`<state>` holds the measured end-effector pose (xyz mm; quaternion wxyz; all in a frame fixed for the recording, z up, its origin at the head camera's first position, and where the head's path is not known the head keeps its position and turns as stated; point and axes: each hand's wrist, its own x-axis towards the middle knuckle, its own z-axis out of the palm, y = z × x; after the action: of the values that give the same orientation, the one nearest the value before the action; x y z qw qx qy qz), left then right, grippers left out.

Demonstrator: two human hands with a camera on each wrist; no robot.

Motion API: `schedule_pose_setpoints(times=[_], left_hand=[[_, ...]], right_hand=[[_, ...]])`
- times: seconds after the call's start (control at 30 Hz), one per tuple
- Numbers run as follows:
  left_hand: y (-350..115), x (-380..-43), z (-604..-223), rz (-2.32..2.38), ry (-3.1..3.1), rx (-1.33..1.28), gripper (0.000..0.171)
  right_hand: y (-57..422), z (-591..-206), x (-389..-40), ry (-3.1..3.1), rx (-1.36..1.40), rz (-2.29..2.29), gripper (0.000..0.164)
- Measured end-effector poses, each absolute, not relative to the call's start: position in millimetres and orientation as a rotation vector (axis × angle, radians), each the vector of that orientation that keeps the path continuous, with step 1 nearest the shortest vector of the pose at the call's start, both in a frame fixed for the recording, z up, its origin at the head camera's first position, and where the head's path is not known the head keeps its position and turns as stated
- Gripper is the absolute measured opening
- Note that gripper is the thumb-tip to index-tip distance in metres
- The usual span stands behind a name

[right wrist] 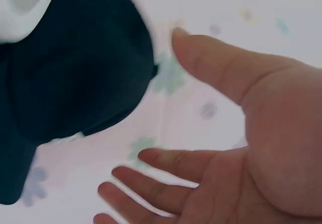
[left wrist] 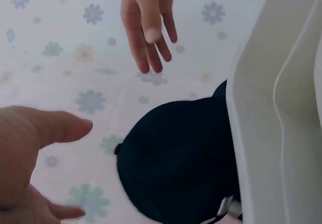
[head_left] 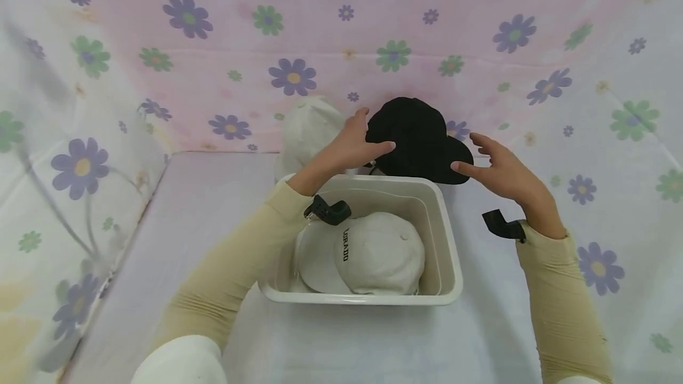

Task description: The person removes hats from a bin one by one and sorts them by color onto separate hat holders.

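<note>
Black cap (head_left: 408, 135) behind white "LORADO" cap (head_left: 381, 253)

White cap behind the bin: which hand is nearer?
Left: the left hand overlaps the white cap in the head view; the right hand is farther right, by the black cap.

Off-white fabric caps (head_left: 381, 253) (head_left: 306, 126): two
Black fabric cap (head_left: 411, 138): one
Off-white rectangular plastic tub (head_left: 363, 299): one
Black wrist pieces (head_left: 333, 213) (head_left: 503, 227): two

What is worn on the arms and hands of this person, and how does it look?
The left hand and right hand are bare. Long, creased beige sleeves have white material at their upper ends. A bent black piece sits at each sleeve's cuff.
</note>
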<state>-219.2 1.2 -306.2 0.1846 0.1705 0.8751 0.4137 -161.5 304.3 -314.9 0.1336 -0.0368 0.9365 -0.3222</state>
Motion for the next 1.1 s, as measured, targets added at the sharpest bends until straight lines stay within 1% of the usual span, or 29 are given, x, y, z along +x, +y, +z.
schedule_pose_setpoints(times=[0.1,0.2,0.33,0.47,0.53,0.73,1.1], left_hand=[[-12,-208,-300,1.187,2.513,0.709,0.079],[-20,-197,-298,1.294,2.489,0.878,0.066],[-23,-180,-303,1.406,2.470,1.026,0.059],[-23,-167,-318,1.300,2.511,1.156,0.057],[-22,-162,-329,1.195,2.498,1.188,0.057],[-15,-152,-354,0.883,2.437,1.227,0.059],[-3,-152,-376,0.667,2.399,1.276,0.058]], right_hand=[[295,-308,-145,2.755,-0.224,-0.960,0.088],[285,-306,-126,2.790,-0.340,-0.974,0.083],[274,-317,-104,2.793,-0.507,-0.992,0.078],[263,-337,-90,2.743,-0.623,-1.018,0.076],[259,-348,-85,2.724,-0.644,-1.001,0.078],[250,-374,-70,2.695,-0.580,-0.920,0.086],[237,-402,-49,2.854,-0.574,-0.699,0.099]])
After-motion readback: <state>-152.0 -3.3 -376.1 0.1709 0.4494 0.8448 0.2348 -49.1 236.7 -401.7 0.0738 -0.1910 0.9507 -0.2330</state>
